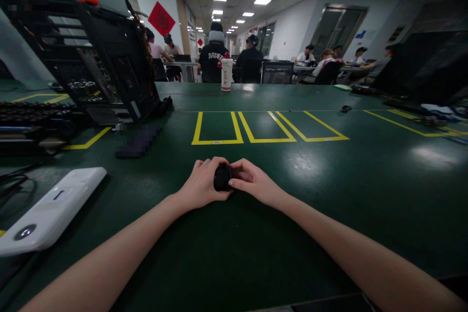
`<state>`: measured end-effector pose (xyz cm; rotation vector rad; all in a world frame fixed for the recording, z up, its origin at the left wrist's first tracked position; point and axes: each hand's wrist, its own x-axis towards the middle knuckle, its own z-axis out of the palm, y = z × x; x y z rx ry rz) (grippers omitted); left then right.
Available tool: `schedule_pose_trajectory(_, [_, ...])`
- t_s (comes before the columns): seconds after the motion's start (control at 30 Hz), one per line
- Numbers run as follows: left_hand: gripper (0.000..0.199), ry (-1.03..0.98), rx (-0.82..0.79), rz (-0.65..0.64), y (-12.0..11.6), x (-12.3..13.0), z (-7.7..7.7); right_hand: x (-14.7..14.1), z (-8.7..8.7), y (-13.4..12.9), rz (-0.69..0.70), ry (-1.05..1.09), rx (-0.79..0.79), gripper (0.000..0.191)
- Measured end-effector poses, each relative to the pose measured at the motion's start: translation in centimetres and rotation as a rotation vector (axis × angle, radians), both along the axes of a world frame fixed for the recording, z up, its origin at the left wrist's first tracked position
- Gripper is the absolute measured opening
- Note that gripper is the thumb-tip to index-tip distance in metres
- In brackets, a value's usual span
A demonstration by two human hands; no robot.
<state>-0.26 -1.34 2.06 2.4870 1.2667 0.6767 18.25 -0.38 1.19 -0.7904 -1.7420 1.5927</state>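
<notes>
A small black cylindrical object [221,178] lies sideways between my two hands, just above or on the green table [234,248]; I cannot tell if it touches the surface. My left hand [201,183] is closed around its left side, thumb below and fingers over the top. On its right end, the fingertips and thumb of my right hand [256,183] pinch a darker, rim-like part. Fingers cover much of the object, so its exact kind does not show.
An open black computer case [120,66] stands at the left, with a white device [54,209] nearer me. Yellow tape outlines [217,142] mark the table ahead. A white bottle [226,74] stands at the far edge. A small black ring-like piece [345,108] lies right; people sit beyond.
</notes>
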Motion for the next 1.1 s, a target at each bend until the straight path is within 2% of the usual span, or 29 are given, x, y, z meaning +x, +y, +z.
schedule_pose_trajectory(0.13, [0.050, -0.002, 0.026, 0.000, 0.2, 0.0, -0.4, 0.2, 0.4, -0.3, 0.035, 0.044, 0.003, 0.034])
schedule_pose_trajectory(0.33, [0.052, -0.039, 0.020, 0.020, 0.3, 0.0, -0.8, -0.1, 0.1, -0.2, -0.044, -0.016, 0.052, 0.022])
schedule_pose_trajectory(0.5, [0.052, -0.034, 0.019, 0.013, 0.3, 0.1, -0.7, -0.3, -0.5, 0.1, -0.084, -0.029, 0.037, 0.031])
schedule_pose_trajectory(0.77, [0.052, -0.015, 0.026, 0.006, 0.4, 0.0, -0.8, 0.3, 0.2, 0.0, 0.055, 0.042, -0.004, 0.037])
schedule_pose_trajectory(0.97, [0.052, -0.020, -0.003, 0.002, 0.1, 0.0, -0.3, 0.0, 0.1, -0.1, -0.046, -0.020, 0.046, 0.023])
schedule_pose_trajectory(1.1, [0.050, -0.019, -0.030, -0.005, -0.1, 0.0, 0.2, -0.2, -0.1, -0.1, -0.055, -0.004, 0.047, 0.026])
